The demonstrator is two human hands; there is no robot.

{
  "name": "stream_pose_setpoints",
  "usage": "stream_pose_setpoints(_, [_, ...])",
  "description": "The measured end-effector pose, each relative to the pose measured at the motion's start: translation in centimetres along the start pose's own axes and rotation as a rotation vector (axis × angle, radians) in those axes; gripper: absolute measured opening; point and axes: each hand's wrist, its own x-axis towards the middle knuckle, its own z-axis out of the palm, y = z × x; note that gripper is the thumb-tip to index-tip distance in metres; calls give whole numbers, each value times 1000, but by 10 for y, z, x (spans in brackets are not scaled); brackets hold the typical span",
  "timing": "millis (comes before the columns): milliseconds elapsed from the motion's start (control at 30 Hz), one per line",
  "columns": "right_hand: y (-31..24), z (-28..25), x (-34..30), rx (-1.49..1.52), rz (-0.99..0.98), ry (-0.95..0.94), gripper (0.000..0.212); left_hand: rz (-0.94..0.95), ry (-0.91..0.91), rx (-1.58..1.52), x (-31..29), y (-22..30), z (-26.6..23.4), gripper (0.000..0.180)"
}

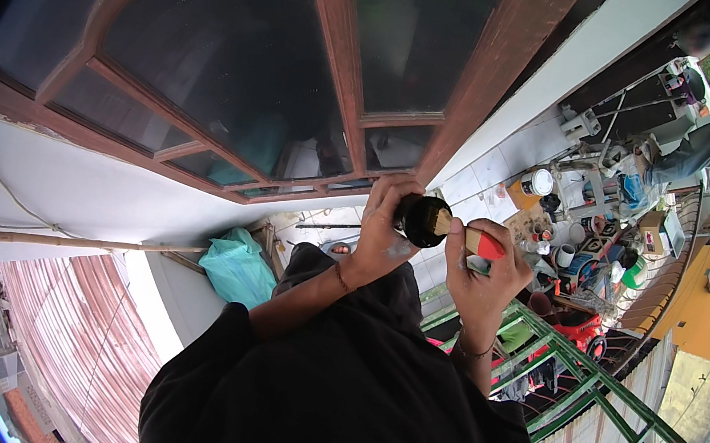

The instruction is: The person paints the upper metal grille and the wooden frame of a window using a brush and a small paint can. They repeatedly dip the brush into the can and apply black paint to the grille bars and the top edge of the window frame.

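My left hand (382,236) is wrapped round a small black round container (411,222), its mouth turned toward my right hand. In my right hand (487,284), pinched between thumb and fingers, is a paintbrush (485,246) with a red and tan handle. Tan bristles show at the container's mouth; how deep they reach inside is hidden. Just beyond my left hand stands the brown wooden window frame (339,45) with dark glass panes (229,53). Whitish smears mark my left hand.
A turquoise plastic bag (238,269) lies to the left of my legs. Green metal railing (594,378) runs at the lower right. Paint buckets (538,183), tins and tools crowd the tiled floor at the right. Another person's jeans-clad leg (696,154) shows at the far right. A bamboo pole (74,243) lies left.
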Motion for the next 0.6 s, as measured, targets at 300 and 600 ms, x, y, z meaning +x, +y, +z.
stream_pose_setpoints(300, [3, 7, 4, 75, 30, -48, 21, -38, 62, 87, -2, 3, -6, 60])
stream_pose_setpoints(600, [-6, 2, -3, 88, 5, -56, 21, -74, 40, 44, -4, -1, -4, 61])
